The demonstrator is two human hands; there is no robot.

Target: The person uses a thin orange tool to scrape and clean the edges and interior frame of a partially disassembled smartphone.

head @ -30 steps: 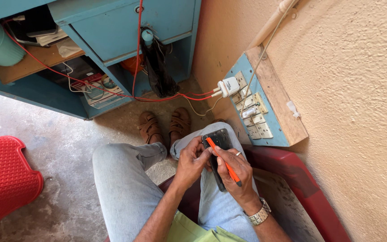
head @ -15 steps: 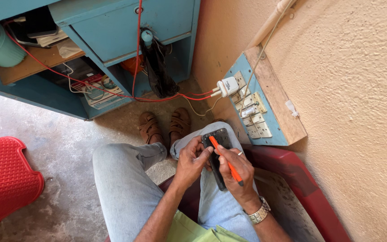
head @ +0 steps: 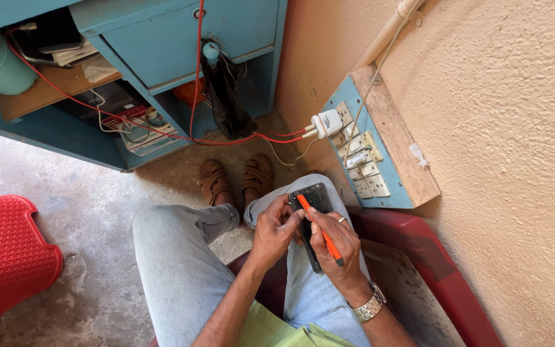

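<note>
Head view looks straight down on a seated person, and the black phone on the right thigh serves as landmark for everything else. Biggest near it is the textured wall, close on the phone's right, with the blue switch board fixed to it just beyond the phone's far end. Ahead of the phone stands the blue cabinet, red wires running from it to a white plug on the board. Well to the phone's left lies a red stool on the concrete floor, which gives the widest open room. A dark red chair rims the phone's right and near side, closing that edge. Brown sandals sit just ahead of the phone.

Its long axis runs from the body toward the board, far end tilted slightly left. The left hand is clamped on the phone's left edge, fingers curled over it. The right hand pinches an orange screwdriver, which lies slantwise over the phone, tip at its upper left part.

Against half a second earlier, hands, phone and screwdriver sit almost unchanged; the tool's slant looks the same.
</note>
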